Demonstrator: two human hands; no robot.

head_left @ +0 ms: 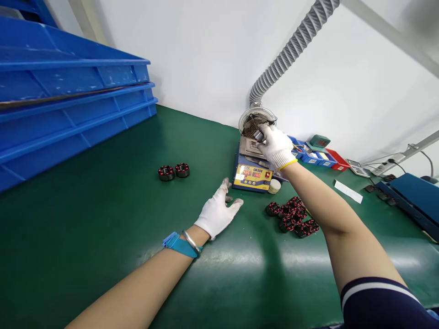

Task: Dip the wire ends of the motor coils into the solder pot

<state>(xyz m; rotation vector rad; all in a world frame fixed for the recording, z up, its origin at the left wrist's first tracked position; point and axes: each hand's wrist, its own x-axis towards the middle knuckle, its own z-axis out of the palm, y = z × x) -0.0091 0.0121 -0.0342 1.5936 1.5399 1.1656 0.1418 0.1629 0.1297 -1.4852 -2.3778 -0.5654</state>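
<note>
My right hand (pixel 275 145), in a white glove, pinches a ring-shaped stator (pixel 259 135) above the solder pot (pixel 252 177), whose yellow front carries red digits. The glove covers part of that stator. My left hand (pixel 219 211), gloved as well, is held over the green table with fingers spread and nothing in it, just in front of the pot. Two black stators with red inside (pixel 174 171) sit on the table to the left. Several more stators (pixel 291 217) stand in a cluster below my right forearm. Beside the pot is a small round pale container (pixel 274 186).
Stacked blue crates (pixel 75 100) rise at the left. A grey ribbed hose (pixel 295 50) runs down to a round fan guard (pixel 254 125) behind the pot. Small blue bins (pixel 313 157), a red bin (pixel 338 160) and a paper strip (pixel 348 191) are at the right.
</note>
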